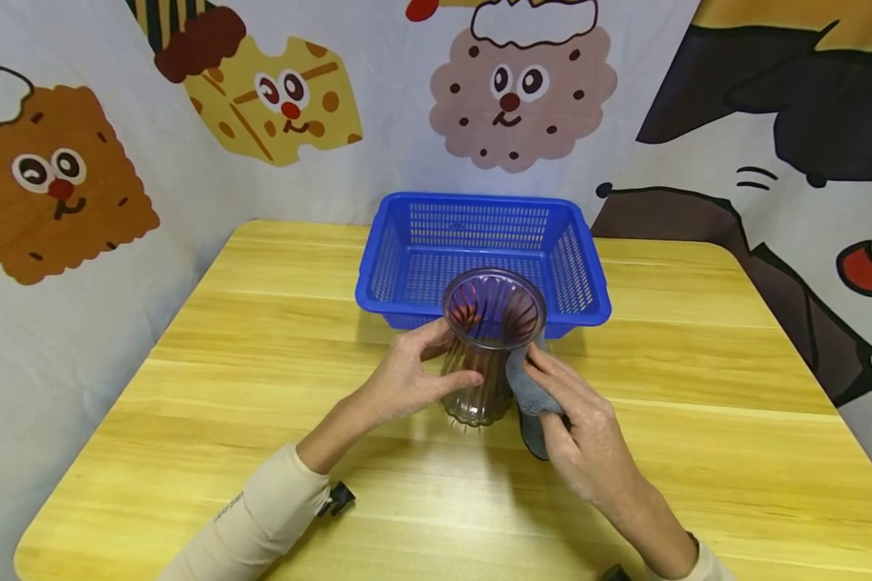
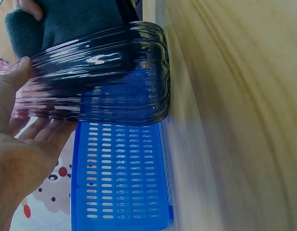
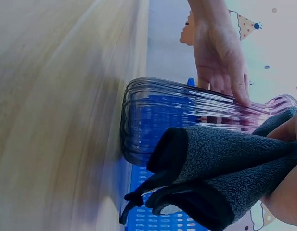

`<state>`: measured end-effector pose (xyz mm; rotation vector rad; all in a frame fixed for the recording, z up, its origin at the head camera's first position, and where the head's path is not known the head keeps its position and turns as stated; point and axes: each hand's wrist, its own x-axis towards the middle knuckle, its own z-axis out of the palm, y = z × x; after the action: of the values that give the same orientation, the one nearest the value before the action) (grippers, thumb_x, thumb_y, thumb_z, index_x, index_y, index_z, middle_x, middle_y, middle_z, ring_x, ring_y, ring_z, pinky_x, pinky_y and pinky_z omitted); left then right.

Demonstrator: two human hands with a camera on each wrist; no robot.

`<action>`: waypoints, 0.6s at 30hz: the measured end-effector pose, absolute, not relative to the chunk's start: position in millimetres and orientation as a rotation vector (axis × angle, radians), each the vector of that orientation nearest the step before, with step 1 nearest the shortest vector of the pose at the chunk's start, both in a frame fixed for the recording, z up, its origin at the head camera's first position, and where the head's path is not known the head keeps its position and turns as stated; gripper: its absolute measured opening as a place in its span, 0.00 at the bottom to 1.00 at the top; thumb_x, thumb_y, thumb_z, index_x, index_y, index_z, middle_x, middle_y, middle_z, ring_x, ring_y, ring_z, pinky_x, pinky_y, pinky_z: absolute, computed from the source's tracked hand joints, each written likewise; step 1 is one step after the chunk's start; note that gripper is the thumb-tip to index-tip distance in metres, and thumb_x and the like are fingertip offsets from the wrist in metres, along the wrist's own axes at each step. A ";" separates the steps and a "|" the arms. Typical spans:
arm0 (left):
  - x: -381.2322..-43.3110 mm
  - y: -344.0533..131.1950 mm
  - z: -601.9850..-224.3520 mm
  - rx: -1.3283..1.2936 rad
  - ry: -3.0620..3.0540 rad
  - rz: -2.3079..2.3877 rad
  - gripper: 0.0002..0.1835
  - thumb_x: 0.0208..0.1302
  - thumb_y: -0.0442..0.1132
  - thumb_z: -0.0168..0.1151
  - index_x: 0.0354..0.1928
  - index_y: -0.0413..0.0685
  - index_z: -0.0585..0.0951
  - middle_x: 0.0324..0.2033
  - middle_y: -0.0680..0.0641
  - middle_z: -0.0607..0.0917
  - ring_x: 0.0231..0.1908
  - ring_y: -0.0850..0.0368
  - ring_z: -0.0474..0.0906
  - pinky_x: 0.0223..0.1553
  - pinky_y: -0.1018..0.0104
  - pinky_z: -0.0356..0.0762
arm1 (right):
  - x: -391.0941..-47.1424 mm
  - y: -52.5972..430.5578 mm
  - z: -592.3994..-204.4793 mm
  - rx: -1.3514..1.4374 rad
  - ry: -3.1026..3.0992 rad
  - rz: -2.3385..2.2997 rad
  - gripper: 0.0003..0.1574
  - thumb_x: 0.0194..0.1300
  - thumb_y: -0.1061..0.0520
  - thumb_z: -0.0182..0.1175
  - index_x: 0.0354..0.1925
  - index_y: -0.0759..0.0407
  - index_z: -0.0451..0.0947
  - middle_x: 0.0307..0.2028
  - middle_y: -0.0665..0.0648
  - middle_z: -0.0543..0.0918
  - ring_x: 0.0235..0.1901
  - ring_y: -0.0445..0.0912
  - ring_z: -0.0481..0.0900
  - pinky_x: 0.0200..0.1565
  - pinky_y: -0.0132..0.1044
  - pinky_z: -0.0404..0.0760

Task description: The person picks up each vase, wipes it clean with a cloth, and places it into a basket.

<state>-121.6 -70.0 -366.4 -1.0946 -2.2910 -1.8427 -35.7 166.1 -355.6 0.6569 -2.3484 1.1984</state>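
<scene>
A ribbed glass vase, tinted purple-pink toward its flared rim, is upright in front of the basket. Its base is at or just above the tabletop; I cannot tell whether it touches. My left hand grips the vase from the left, thumb on the near side and fingers behind it. On the other side, my right hand pinches a folded grey cloth against the glass just below the rim. In the right wrist view the cloth hangs in dark-edged folds, with a small loop at one corner.
Behind the vase a blue plastic basket with slotted walls stands on the wood-grain table. A cloth backdrop with cartoon food prints hangs beyond the table's far edge.
</scene>
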 end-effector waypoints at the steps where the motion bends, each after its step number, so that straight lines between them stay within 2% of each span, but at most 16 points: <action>1: -121.6 -70.1 -366.4 -1.092 -2.292 -1.842 0.41 0.54 0.29 0.78 0.70 0.36 0.71 0.58 0.39 0.82 0.59 0.49 0.79 0.61 0.60 0.77 | -35.4 166.7 -355.7 0.655 -2.365 1.195 0.37 0.52 0.80 0.49 0.61 0.71 0.78 0.68 0.60 0.73 0.67 0.57 0.70 0.70 0.35 0.65; 10: -121.6 -69.6 -366.4 -1.089 -2.288 -1.870 0.40 0.55 0.29 0.78 0.70 0.37 0.71 0.59 0.40 0.82 0.59 0.52 0.78 0.62 0.60 0.76 | -34.4 170.2 -360.0 0.645 -2.428 1.166 0.37 0.54 0.78 0.49 0.63 0.69 0.77 0.70 0.57 0.71 0.67 0.60 0.70 0.71 0.33 0.63; 18: -121.5 -69.0 -366.4 -1.089 -2.275 -1.883 0.42 0.53 0.28 0.78 0.71 0.38 0.70 0.59 0.40 0.82 0.59 0.49 0.79 0.62 0.59 0.77 | -34.6 171.2 -362.0 0.637 -2.438 1.109 0.35 0.54 0.77 0.49 0.60 0.70 0.79 0.68 0.57 0.74 0.64 0.61 0.73 0.70 0.30 0.63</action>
<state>-121.5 -69.0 -366.4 -1.0894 -2.2755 -1.8827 -34.6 171.2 -362.0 0.6371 -2.4382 1.1095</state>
